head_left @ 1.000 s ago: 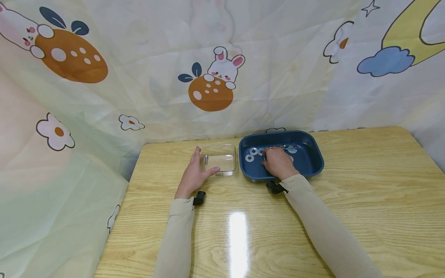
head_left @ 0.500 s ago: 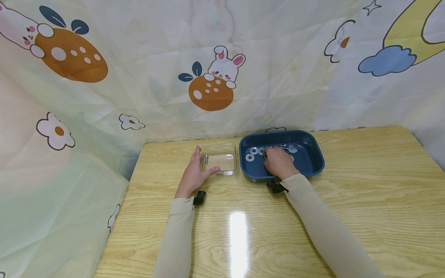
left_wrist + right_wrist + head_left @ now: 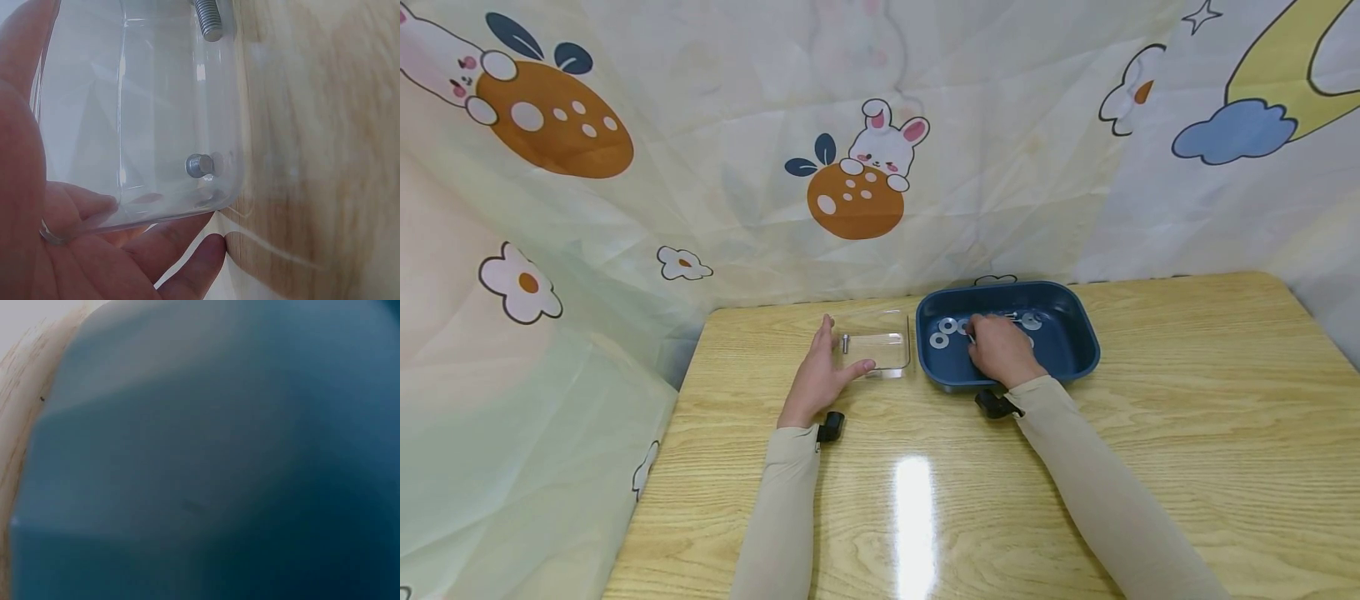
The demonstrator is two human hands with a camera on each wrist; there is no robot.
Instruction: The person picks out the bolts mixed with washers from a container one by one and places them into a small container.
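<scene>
My left hand (image 3: 816,379) lies along the left end of a clear plastic box (image 3: 891,368), thumb at its near rim and fingers beside its left wall. A silver bolt (image 3: 846,343) shows inside the box. In the left wrist view, a threaded bolt (image 3: 209,22) and a second metal piece seen end-on (image 3: 200,165) appear through the plastic. My right hand (image 3: 1002,350) reaches into a dark blue tray (image 3: 1078,354). Its curled fingertips pinch a small silver piece, mostly hidden by the hand. Several flat washers (image 3: 938,341) lie around the fingers.
Thin silver screws (image 3: 1012,317) lie near the tray's back wall, close to another washer (image 3: 1032,322). The tray stands just right of the clear box on a wooden table (image 3: 1187,400). A printed cloth (image 3: 1000,167) hangs behind the table's back edge.
My right hand shifts very slightly within the tray, its fingertips staying near the washers. The left hand, box and tray keep their places.
</scene>
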